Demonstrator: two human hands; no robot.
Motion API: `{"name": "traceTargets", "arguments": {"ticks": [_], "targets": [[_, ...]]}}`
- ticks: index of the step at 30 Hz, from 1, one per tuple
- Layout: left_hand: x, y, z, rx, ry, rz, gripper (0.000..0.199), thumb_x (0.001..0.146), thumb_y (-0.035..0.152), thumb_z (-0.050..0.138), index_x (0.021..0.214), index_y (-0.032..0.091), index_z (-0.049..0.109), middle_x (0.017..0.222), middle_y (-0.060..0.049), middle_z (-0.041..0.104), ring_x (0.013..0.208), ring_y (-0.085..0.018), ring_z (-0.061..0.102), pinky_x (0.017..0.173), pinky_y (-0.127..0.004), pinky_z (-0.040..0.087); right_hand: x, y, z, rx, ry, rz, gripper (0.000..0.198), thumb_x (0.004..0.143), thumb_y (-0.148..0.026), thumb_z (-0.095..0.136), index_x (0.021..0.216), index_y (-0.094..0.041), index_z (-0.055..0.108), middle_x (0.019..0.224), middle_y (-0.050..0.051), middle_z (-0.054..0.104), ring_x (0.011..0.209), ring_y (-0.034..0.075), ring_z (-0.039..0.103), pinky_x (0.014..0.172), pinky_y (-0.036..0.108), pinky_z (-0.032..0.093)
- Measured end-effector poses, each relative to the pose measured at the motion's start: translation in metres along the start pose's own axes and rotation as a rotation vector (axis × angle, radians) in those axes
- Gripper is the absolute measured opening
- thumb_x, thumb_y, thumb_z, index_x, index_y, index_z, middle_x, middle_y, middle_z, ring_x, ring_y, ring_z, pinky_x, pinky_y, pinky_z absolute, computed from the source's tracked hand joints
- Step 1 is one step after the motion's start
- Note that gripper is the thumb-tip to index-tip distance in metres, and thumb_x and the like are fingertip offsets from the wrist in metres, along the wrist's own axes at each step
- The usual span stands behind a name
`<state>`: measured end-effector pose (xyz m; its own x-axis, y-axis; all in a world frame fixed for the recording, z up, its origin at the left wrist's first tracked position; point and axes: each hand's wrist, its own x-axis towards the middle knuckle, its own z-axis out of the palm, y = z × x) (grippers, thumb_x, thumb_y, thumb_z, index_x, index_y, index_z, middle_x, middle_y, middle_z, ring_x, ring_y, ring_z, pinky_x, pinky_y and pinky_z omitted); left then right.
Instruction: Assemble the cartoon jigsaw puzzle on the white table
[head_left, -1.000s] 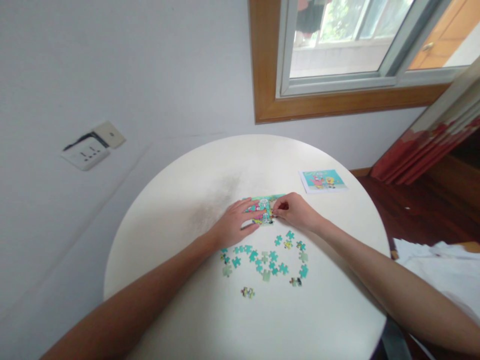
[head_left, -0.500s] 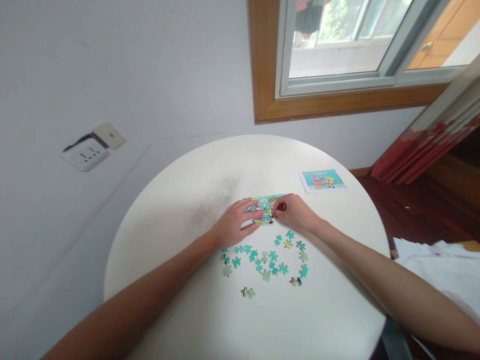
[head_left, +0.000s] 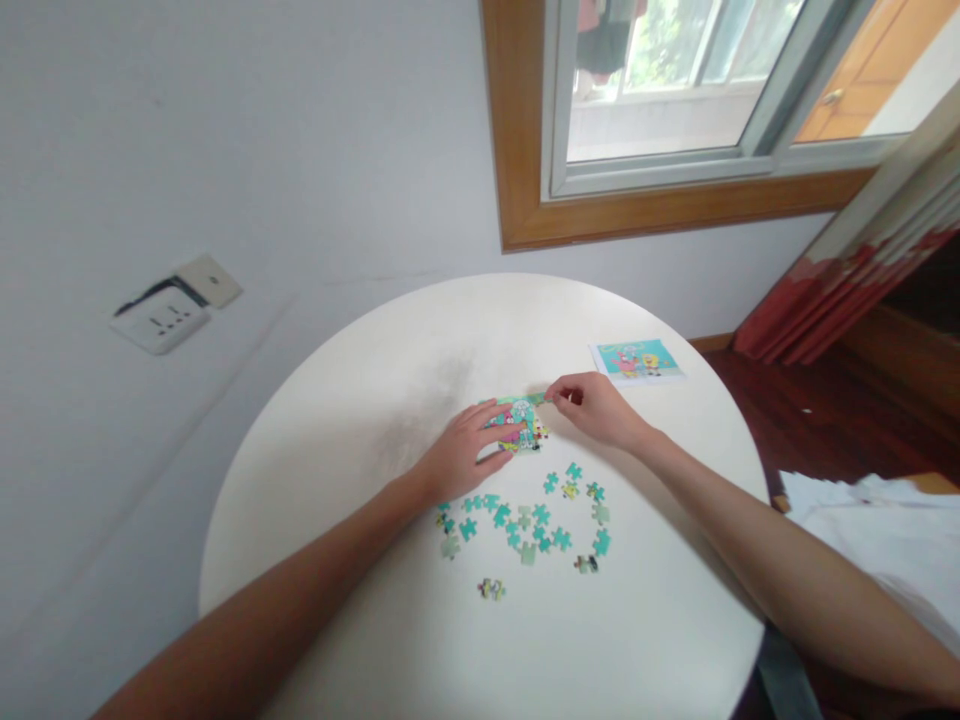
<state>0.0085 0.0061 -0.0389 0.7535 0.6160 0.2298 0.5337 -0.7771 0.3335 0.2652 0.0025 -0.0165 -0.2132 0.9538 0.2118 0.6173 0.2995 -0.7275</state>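
A partly joined jigsaw puzzle (head_left: 520, 410) with colourful cartoon figures lies near the middle of the round white table. My left hand (head_left: 469, 445) rests flat across its left side, fingers spread, covering part of the picture. At the upper right corner, my right hand (head_left: 592, 405) pinches thumb and forefinger on a puzzle piece at the end of the green top strip. The fingers hide most of that piece. Loose puzzle pieces (head_left: 561, 540), mostly teal with a few yellow and pale green ones, are scattered on the near side of the puzzle.
A teal picture card (head_left: 640, 360) with cartoon figures lies at the table's back right. The round table (head_left: 360, 630) stands by a wall with a socket (head_left: 163, 318) and a window. White papers (head_left: 862, 530) are beyond the table's right edge.
My right hand has shifted from the puzzle's right side up to its top right corner, uncovering the right edge. My left hand stays on the puzzle; the view has shifted slightly.
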Motion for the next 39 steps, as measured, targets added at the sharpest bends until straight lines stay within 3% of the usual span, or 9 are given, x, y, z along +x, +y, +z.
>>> {"name": "traceTargets", "arguments": {"ticks": [4, 8, 16, 23, 28, 32, 39], "targets": [[0.0, -0.001, 0.001, 0.014, -0.004, 0.002, 0.039, 0.094, 0.033, 0.056, 0.132, 0.029, 0.06, 0.146, -0.008, 0.05, 0.138, -0.028, 0.041, 0.114, -0.05, 0.034, -0.004, -0.005, 0.0, -0.029, -0.124, -0.119, 0.03, 0.076, -0.011, 0.049, 0.087, -0.016, 0.077, 0.077, 0.004, 0.07, 0.062, 0.012, 0.054, 0.062, 0.026, 0.039], [0.0, -0.002, 0.002, 0.011, 0.011, 0.005, 0.038, 0.093, 0.033, 0.057, 0.131, 0.03, 0.061, 0.145, -0.007, 0.05, 0.138, -0.029, 0.041, 0.115, -0.05, 0.034, -0.005, -0.008, 0.004, -0.067, -0.271, -0.136, 0.033, 0.075, -0.01, 0.049, 0.084, -0.019, 0.079, 0.08, 0.004, 0.074, 0.068, 0.014, 0.059, 0.064, 0.026, 0.04], [0.0, -0.002, 0.003, 0.012, 0.017, 0.003, 0.037, 0.093, 0.033, 0.057, 0.13, 0.029, 0.062, 0.145, -0.006, 0.051, 0.137, -0.028, 0.042, 0.115, -0.049, 0.034, -0.005, -0.008, 0.002, -0.119, -0.326, -0.087, 0.035, 0.074, -0.01, 0.05, 0.086, -0.023, 0.08, 0.082, 0.002, 0.076, 0.065, 0.014, 0.059, 0.063, 0.026, 0.04], [0.0, -0.002, 0.002, 0.008, 0.015, -0.002, 0.037, 0.092, 0.032, 0.058, 0.129, 0.027, 0.063, 0.145, -0.008, 0.051, 0.137, -0.029, 0.041, 0.115, -0.049, 0.034, -0.013, -0.017, -0.018, 0.014, -0.527, -0.27, 0.027, 0.079, -0.007, 0.051, 0.085, -0.017, 0.075, 0.079, 0.001, 0.071, 0.065, 0.011, 0.056, 0.063, 0.024, 0.04], [0.0, 0.0, 0.001, 0.005, 0.004, -0.008, 0.039, 0.093, 0.033, 0.057, 0.132, 0.029, 0.06, 0.146, -0.007, 0.05, 0.138, -0.029, 0.041, 0.115, -0.05, 0.034, -0.025, -0.029, -0.032, -0.109, -0.676, -0.226, 0.016, 0.076, -0.011, 0.064, 0.087, -0.018, 0.074, 0.082, 0.002, 0.071, 0.068, 0.011, 0.058, 0.063, 0.024, 0.04], [0.0, -0.001, 0.002, 0.017, 0.004, 0.0, 0.039, 0.094, 0.034, 0.056, 0.133, 0.03, 0.059, 0.146, -0.006, 0.049, 0.138, -0.027, 0.04, 0.115, -0.048, 0.034, -0.03, -0.035, -0.03, -0.262, -0.72, -0.165, 0.019, 0.071, -0.013, 0.075, 0.088, -0.021, 0.074, 0.087, 0.002, 0.071, 0.075, 0.015, 0.061, 0.067, 0.026, 0.04], [-0.001, -0.003, 0.004, 0.027, 0.011, 0.01, 0.04, 0.094, 0.033, 0.056, 0.134, 0.03, 0.058, 0.146, -0.006, 0.049, 0.138, -0.027, 0.04, 0.114, -0.048, 0.035, -0.033, -0.035, -0.016, -0.409, -0.726, -0.198, 0.018, 0.07, -0.012, 0.075, 0.087, -0.02, 0.072, 0.092, 0.004, 0.069, 0.082, 0.018, 0.061, 0.069, 0.026, 0.038]]}}
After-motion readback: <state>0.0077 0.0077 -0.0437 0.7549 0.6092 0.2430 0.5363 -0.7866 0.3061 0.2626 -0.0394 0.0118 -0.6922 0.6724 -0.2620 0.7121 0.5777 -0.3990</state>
